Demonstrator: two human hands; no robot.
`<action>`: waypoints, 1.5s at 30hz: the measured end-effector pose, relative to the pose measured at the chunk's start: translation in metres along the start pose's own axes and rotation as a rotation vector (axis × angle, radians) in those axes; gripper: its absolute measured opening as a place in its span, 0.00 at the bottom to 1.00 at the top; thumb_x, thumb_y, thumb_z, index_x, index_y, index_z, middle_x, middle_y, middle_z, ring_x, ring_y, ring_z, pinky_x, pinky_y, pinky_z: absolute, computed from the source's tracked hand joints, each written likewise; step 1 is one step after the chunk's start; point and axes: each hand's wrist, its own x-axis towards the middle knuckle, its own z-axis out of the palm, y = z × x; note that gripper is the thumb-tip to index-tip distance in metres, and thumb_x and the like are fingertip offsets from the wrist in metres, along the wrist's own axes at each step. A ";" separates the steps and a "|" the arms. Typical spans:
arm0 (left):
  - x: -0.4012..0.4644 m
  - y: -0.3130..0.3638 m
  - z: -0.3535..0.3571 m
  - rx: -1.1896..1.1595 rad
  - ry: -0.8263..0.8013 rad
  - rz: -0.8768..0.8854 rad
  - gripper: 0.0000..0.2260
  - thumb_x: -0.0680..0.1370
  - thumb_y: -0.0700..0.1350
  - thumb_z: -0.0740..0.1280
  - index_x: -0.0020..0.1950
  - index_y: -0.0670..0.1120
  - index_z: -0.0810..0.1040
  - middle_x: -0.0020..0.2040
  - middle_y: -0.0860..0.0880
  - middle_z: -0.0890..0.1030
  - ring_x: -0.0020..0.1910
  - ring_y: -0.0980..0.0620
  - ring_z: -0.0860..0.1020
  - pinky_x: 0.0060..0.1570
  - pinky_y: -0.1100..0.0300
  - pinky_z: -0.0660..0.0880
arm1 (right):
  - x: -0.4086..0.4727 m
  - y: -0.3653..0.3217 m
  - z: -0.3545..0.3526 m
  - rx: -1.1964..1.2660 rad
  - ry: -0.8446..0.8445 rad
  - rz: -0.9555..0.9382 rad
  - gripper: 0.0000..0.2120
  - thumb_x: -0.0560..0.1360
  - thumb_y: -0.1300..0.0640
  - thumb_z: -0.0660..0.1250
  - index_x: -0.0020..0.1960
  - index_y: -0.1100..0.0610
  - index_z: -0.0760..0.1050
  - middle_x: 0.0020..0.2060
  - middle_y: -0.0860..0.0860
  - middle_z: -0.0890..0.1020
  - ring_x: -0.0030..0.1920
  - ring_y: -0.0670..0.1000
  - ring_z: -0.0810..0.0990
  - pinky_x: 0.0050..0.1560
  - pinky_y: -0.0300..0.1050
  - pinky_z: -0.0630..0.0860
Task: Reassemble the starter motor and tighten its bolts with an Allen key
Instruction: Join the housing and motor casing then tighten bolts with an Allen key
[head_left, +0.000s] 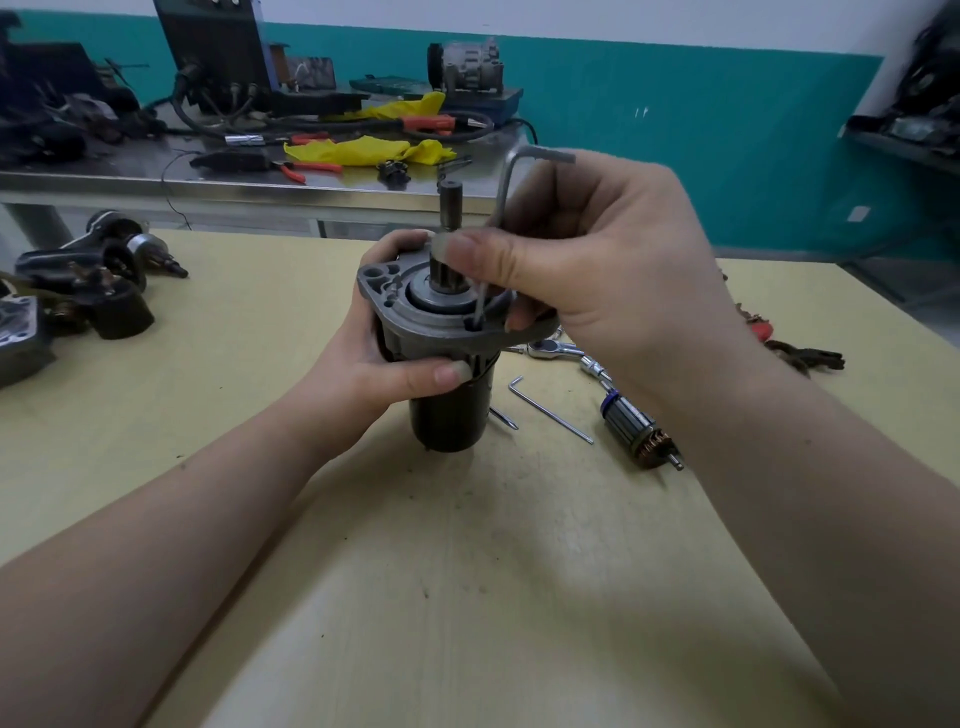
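Upright on the wooden table (467, 545), the starter motor (441, 332) is gripped at its flange by the left hand (379, 358); the right hand (597, 270) pinches an Allen key (501, 208), tip seated in a flange hole.

A pale yellow wooden worktop (467, 597) fills the foreground. Behind it stands a cluttered stainless-steel bench (208, 182). The back wall (701, 130) is teal below and white above. A dark shelf (904, 143) juts out at right, its contents blurred.
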 end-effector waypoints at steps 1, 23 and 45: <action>0.000 0.000 0.000 0.003 -0.004 0.001 0.62 0.63 0.58 0.88 0.83 0.37 0.56 0.76 0.33 0.72 0.76 0.36 0.74 0.78 0.34 0.67 | 0.000 0.001 0.002 0.005 0.015 0.001 0.11 0.72 0.57 0.81 0.45 0.61 0.81 0.38 0.56 0.87 0.34 0.49 0.85 0.30 0.42 0.79; -0.001 -0.002 0.002 0.066 0.079 0.026 0.58 0.66 0.54 0.87 0.84 0.45 0.53 0.78 0.35 0.70 0.76 0.37 0.74 0.77 0.35 0.69 | 0.002 -0.008 -0.011 -0.070 -0.201 -0.046 0.07 0.82 0.63 0.69 0.57 0.53 0.82 0.44 0.47 0.89 0.48 0.48 0.89 0.39 0.42 0.84; 0.003 -0.009 -0.001 0.108 0.089 0.031 0.52 0.65 0.44 0.82 0.82 0.37 0.57 0.74 0.33 0.72 0.74 0.37 0.76 0.75 0.38 0.73 | 0.001 -0.001 0.002 -0.121 -0.001 -0.026 0.12 0.73 0.57 0.82 0.39 0.51 0.78 0.37 0.57 0.85 0.32 0.48 0.83 0.32 0.47 0.82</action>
